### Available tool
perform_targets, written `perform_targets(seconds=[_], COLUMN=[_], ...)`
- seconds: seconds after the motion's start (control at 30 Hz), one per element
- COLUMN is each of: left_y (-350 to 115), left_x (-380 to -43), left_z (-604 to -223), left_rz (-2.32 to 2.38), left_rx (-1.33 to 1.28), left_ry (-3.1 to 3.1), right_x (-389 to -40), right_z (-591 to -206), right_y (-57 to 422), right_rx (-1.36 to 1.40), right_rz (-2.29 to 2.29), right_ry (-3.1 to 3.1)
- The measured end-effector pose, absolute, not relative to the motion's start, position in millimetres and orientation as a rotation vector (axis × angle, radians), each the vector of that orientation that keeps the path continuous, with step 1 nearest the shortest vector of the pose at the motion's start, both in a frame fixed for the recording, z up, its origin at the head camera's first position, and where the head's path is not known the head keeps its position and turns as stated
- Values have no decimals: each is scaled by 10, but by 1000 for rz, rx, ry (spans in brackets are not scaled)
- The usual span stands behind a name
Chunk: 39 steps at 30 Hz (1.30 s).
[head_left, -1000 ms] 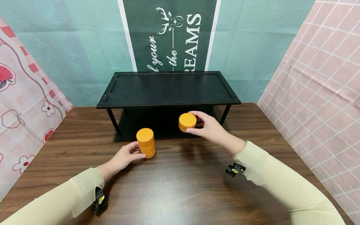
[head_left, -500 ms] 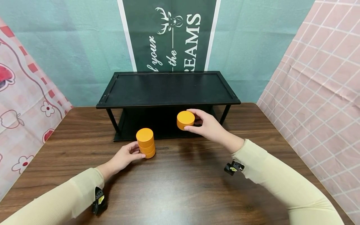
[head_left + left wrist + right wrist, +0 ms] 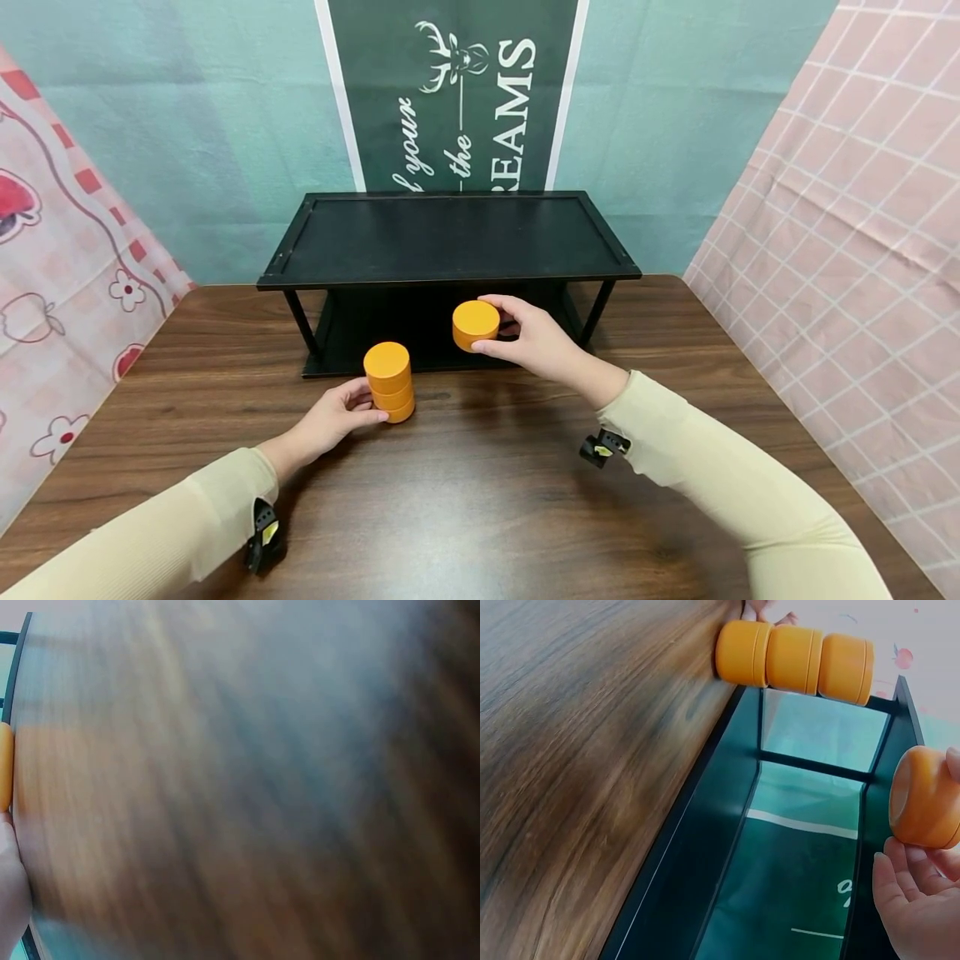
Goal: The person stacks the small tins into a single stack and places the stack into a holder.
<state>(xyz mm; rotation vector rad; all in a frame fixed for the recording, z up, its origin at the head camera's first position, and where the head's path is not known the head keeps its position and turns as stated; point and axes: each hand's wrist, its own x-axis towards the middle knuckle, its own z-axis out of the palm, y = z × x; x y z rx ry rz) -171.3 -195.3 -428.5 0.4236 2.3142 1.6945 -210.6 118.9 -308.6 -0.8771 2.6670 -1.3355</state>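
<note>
Three round orange jars (image 3: pixel 387 362) stand stacked upright on the table, just in front of a black shelf (image 3: pixel 450 237). My left hand (image 3: pixel 333 419) grips the lowest jar, thumb at its front and fingers behind. To the right, my right hand (image 3: pixel 536 337) holds another orange jar (image 3: pixel 476 321) between thumb and fingers, raised off the table before the shelf's lower opening and apart from the stack. The right wrist view shows the held jar (image 3: pixel 922 802) and the stacked jars (image 3: pixel 793 658). Only a sliver of orange jar (image 3: pixel 5 769) appears in the left wrist view.
The shelf has a flat top, thin posts and a lower board (image 3: pixel 352 354). Behind it hangs a teal cloth (image 3: pixel 217 142) with a dark green printed panel. Patterned cloths line both sides of the brown wooden table (image 3: pixel 465 500).
My right hand has moved left with its jar, toward the stack, after rising slightly and dipping again. The left hand and the stack have stayed in place.
</note>
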Motion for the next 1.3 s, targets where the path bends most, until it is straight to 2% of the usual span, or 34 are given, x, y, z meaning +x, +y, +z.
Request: perform_targets(seconds=[1.3], left_y=[-1955], left_x=[-1730], left_z=[-4287], left_rz=[1716], left_rx=[432], left_ry=[2278], right_x=[-2160], right_z=[-3242], right_y=[407], right_rx=[-1052], right_rz=[-1274], right_ry=[2593])
